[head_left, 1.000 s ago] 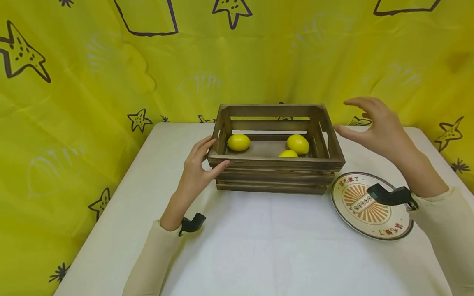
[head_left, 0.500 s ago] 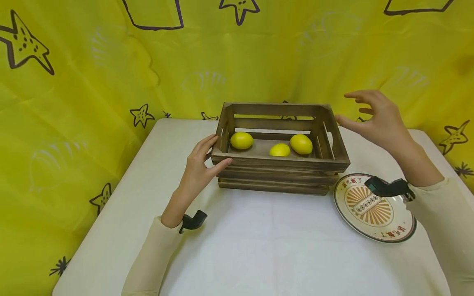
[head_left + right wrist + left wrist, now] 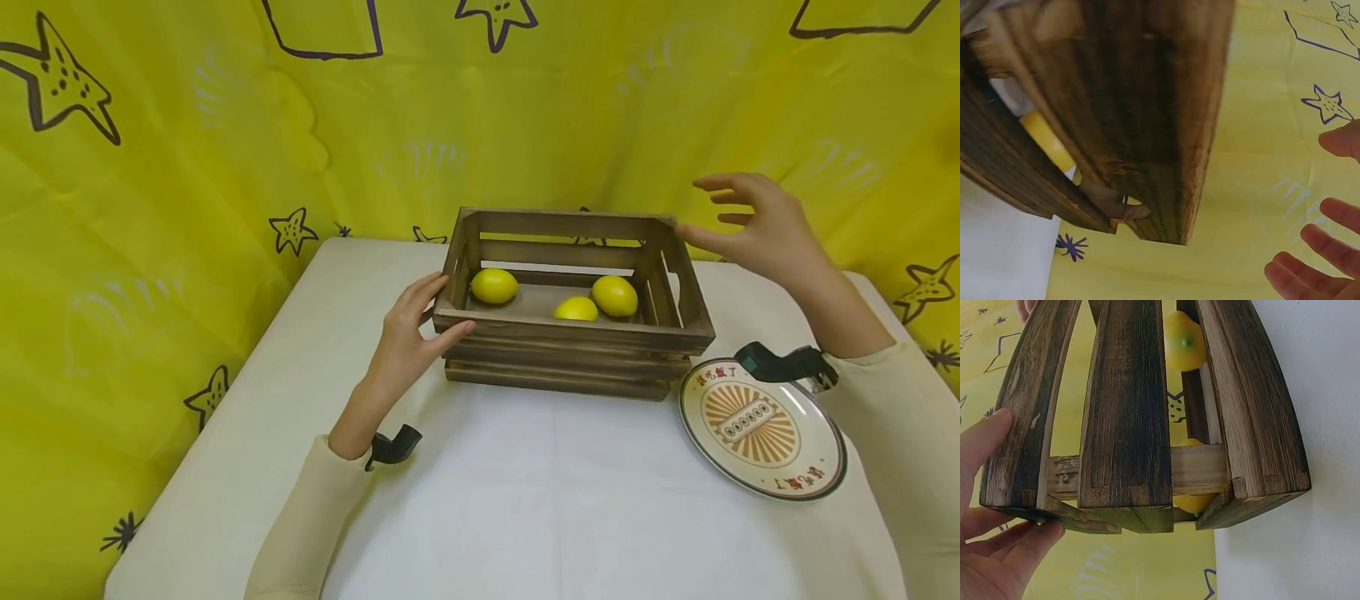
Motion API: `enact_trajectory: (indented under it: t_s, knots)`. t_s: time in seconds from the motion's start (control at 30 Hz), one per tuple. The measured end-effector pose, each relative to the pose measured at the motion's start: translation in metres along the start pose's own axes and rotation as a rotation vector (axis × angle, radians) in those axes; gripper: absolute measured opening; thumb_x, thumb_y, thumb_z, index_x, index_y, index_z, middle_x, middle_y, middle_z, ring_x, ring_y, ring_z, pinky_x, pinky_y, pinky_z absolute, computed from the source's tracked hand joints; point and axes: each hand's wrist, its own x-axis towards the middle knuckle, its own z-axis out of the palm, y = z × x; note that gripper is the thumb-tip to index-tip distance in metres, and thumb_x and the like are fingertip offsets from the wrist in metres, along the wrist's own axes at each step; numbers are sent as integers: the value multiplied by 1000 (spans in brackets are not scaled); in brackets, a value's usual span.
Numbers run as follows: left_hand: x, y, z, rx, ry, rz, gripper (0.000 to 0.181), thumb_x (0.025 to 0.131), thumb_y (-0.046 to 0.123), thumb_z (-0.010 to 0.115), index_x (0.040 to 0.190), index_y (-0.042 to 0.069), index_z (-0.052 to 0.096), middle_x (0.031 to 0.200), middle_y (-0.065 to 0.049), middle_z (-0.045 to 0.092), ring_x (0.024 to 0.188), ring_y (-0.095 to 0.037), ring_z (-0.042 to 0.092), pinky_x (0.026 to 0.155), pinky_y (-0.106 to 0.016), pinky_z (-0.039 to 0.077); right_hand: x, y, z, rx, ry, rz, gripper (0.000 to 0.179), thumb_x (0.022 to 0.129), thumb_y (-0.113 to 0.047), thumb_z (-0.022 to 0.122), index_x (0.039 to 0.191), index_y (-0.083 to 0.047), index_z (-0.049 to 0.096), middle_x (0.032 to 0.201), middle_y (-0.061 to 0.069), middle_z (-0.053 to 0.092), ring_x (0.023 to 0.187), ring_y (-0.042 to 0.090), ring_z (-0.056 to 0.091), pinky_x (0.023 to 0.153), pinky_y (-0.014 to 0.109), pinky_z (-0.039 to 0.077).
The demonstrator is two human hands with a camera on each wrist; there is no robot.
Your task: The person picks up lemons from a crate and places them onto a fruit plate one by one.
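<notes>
A brown wooden slatted crate (image 3: 555,333) stands at the back of the white table in the head view. On its floor lie three yellow lemons: one on the left (image 3: 495,286), one at the front (image 3: 577,309), partly hidden by the front slat, and one on the right (image 3: 615,296). My left hand (image 3: 407,337) grips the crate's front left corner, thumb on the front rim and fingers at the left end. In the left wrist view that hand (image 3: 997,562) holds the top slat. My right hand (image 3: 765,227), fingers spread and bent, hovers beside the back right corner, holding nothing.
A round plate (image 3: 813,442) with red characters and a sunburst print lies right of the crate, under the right forearm. A yellow curtain (image 3: 570,108) with starfish drawings hangs close behind the table (image 3: 480,500).
The front lemon has rolled left and shows more above the slat. My right hand has moved slightly up and back. My left hand keeps its grip. The view has shifted a little.
</notes>
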Motion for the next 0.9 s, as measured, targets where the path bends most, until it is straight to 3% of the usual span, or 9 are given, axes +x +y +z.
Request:
enact_trajectory:
  t_s: [0.27,0.37,0.53,0.9]
  knots:
    - [-3,0,1,-3,-1,-6,65,82,16,80,138,-4,51,143,-17,47,128,-31,50,95,-39,52,11,-6,0,-12,-31,18,61,88,-26,73,140,-4,50,145,20,43,126,47,47,97,26,49]
    - [-2,1,0,-1,2,-7,64,83,16,79,137,-3,52,143,-17,47,128,-31,50,94,-39,53,15,-10,0,-1,-38,11,61,88,-26,73,140,-4,50,146,20,43,126,47,46,103,44,46]
    - [-2,0,0,-4,3,-1,64,83,16,79,137,-4,51,143,-17,46,128,-32,50,95,-39,52,23,-15,4,15,-67,20,62,89,-27,72,142,-4,48,148,20,40,129,47,43,101,61,40]
    - [-1,-1,0,0,-10,-5,65,84,18,78,139,-3,50,145,-16,45,130,-31,48,97,-38,51,41,-25,12,27,-97,41,66,89,-30,72,146,-13,44,149,15,42,130,42,44,99,44,47]
